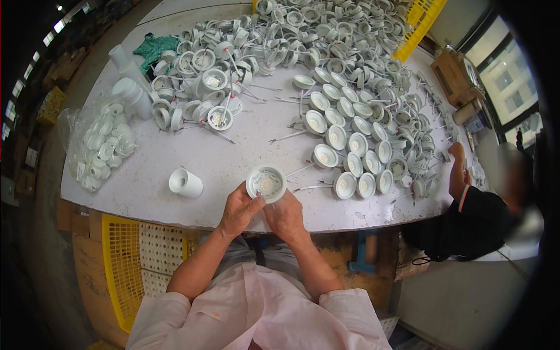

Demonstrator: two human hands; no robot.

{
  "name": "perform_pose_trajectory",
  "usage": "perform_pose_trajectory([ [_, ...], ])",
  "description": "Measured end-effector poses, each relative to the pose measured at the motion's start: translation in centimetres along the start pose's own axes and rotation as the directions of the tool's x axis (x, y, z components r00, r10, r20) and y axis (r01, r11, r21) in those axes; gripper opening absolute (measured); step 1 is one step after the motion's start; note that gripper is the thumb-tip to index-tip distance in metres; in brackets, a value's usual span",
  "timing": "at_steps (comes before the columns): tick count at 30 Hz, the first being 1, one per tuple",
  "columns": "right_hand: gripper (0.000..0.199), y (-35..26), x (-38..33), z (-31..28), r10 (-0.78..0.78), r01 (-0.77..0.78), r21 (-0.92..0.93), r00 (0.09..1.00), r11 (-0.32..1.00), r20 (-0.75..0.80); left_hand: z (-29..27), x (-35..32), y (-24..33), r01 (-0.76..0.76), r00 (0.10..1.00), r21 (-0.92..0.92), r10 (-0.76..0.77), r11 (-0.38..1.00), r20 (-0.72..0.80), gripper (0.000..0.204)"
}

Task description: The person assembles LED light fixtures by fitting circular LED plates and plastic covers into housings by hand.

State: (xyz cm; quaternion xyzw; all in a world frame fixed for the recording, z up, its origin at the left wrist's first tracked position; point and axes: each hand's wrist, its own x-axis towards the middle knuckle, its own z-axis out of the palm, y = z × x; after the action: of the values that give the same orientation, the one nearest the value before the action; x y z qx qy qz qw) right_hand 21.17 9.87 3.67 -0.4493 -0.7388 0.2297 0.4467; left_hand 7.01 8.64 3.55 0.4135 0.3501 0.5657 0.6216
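Between my two hands, over the near edge of the table, is a round white downlight housing (266, 183) with its face turned up, showing small yellowish LED dots inside. My left hand (240, 207) grips its left side, the thumb on the lower rim. Under its lower right side, my right hand (284, 213) is closed around it, with most fingers hidden. To the left a white plastic cylinder (185, 183) lies tilted on the table. On the right, finished-looking white downlights (325, 156) rest in rows, several with wires sticking out.
A large heap of white lamp housings (326, 35) covers the far table. At left lie a clear bag of white rings (105, 143) and stacked white cylinders (131, 93). A yellow crate (119, 262) stands below the table. Another person's arm (458, 169) reaches in from the right.
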Motion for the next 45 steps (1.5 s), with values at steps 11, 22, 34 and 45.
perform_pose_trajectory([
  [11,0.018,-1.5,-1.7,0.1,0.498,-0.650,0.631,0.749,0.423,0.437,-0.1,1.1,0.3,0.004,0.996,0.285,0.021,0.958,-0.085,0.047],
  [22,0.022,0.4,1.5,-0.3,0.581,-0.519,0.499,0.813,0.694,0.036,-0.5,0.0,0.4,0.100,0.975,0.189,-0.058,0.977,-0.216,0.047],
  [34,0.020,0.5,1.2,3.4,0.504,-0.542,0.316,0.840,0.779,0.199,-2.2,-3.3,1.2,0.042,0.973,0.364,0.045,0.930,-0.227,0.044],
  [45,0.044,-3.5,7.0,7.4,0.126,-0.203,0.214,0.937,0.955,0.326,-7.2,-10.4,1.5,0.207,0.932,0.171,-0.141,0.963,-0.333,0.031],
])
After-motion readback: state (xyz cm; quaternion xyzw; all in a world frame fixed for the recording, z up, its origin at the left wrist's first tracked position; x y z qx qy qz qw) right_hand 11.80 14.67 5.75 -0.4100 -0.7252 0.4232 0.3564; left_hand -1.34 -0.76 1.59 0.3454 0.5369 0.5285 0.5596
